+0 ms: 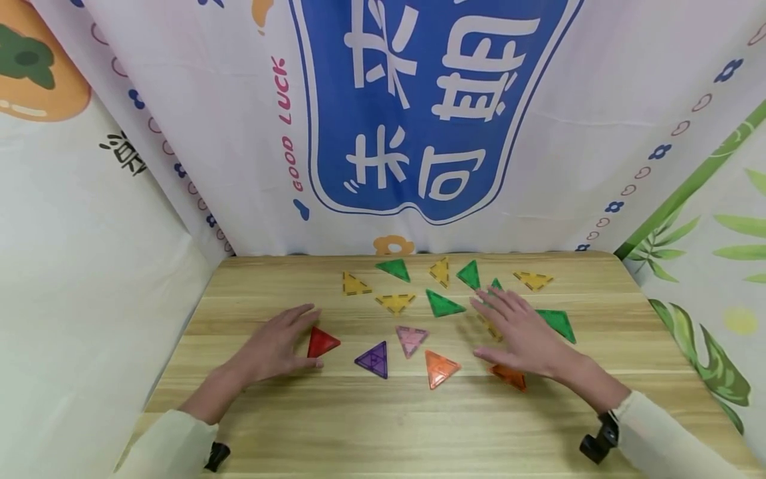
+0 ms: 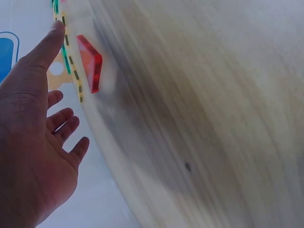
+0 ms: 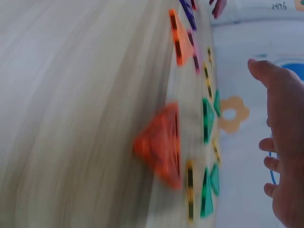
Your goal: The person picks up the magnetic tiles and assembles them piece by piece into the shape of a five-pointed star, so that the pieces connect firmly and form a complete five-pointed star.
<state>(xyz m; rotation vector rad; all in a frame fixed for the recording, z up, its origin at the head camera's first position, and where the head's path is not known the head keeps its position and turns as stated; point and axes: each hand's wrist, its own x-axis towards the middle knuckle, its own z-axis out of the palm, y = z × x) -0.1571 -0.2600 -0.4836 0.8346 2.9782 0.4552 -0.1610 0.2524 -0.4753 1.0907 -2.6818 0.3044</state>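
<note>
My left hand (image 1: pixel 276 344) hovers with spread fingers around a red triangle tile (image 1: pixel 322 342) and holds nothing. In the left wrist view, a gap separates thumb and fingers beside that tile. Over on the right, my right hand (image 1: pixel 519 332) is held above the tiles, fingers extended and nothing gripped. It partly covers an orange-red triangle (image 1: pixel 509 376), a yellow triangle (image 1: pixel 491 328) and a green triangle (image 1: pixel 496 286). Between the hands lie a purple triangle (image 1: pixel 375 360), a pink triangle (image 1: pixel 411 340) and an orange triangle (image 1: pixel 441 368).
Toward the back of the wooden table (image 1: pixel 383 426) lie several yellow and green triangles, among them a green one (image 1: pixel 444 303) and a yellow one (image 1: pixel 395 303). A larger green tile (image 1: pixel 558 324) is right of my right hand. Printed cloth (image 1: pixel 239 166) hangs behind the table.
</note>
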